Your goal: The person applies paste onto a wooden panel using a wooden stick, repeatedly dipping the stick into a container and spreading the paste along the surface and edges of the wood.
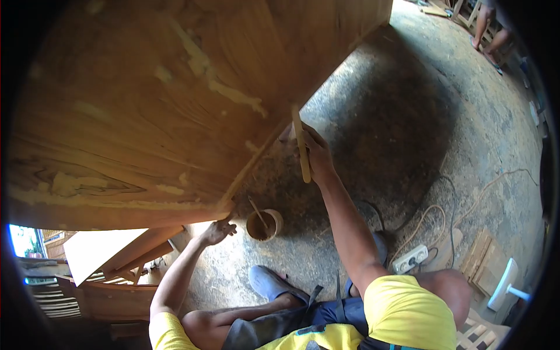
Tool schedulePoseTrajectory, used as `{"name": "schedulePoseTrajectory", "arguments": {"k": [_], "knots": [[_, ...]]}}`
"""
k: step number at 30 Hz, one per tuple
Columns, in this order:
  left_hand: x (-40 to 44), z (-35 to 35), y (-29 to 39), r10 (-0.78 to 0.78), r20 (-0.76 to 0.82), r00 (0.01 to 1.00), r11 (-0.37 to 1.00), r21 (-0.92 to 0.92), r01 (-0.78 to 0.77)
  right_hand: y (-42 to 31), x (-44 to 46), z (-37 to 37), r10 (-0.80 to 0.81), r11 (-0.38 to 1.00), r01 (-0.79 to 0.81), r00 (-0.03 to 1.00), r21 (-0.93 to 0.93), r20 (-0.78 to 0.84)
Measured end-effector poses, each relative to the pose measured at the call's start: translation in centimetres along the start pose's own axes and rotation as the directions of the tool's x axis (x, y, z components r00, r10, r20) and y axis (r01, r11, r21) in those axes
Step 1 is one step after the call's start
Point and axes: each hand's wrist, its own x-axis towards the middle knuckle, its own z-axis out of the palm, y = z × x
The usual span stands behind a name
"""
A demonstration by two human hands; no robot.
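Your hands are apart: R hand [319, 154] grips flat stick [305, 163] at R edge of wood panel [146, 128]; L hand [216, 233] is at bottom corner, grip unclear. Use light, const. pressure along edge.

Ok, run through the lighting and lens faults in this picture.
Head view: fisheye bowing, with black rounded corners; a broad dark shadow on the floor behind the right hand and its flat stick; white sheet and window at left look blown out; underside of the wooden panel dim, its grain soft.
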Motion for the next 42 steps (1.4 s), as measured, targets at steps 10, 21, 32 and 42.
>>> {"name": "schedulePoseTrajectory", "arguments": {"k": [10, 21, 32, 42], "knots": [[1.1, -0.6, -3.2, -0.055, 0.046, 0.997, 0.993, 0.108, 0.049, -9.1, -1.5, 8.7, -0.149, 0.983, 0.166, 0.972, -0.083, 0.182], [2.0, -1.1, -5.0, -0.267, 0.12, 0.956, 0.957, 0.149, 0.248, -12.3, 2.4, 14.0, -0.721, 0.294, 0.752, 0.579, -0.59, 0.38], [1.5, -0.3, -5.0, -0.158, 0.047, 0.986, 0.966, 0.213, 0.145, -12.3, 6.2, 14.4, -0.7, 0.055, 0.729, 0.516, -0.682, 0.494], [2.1, 0.0, -4.3, -0.09, 0.025, 0.996, 0.958, 0.277, 0.08, -16.1, 4.6, 15.6, -0.689, 0.032, 0.743, 0.502, -0.669, 0.524]]}}
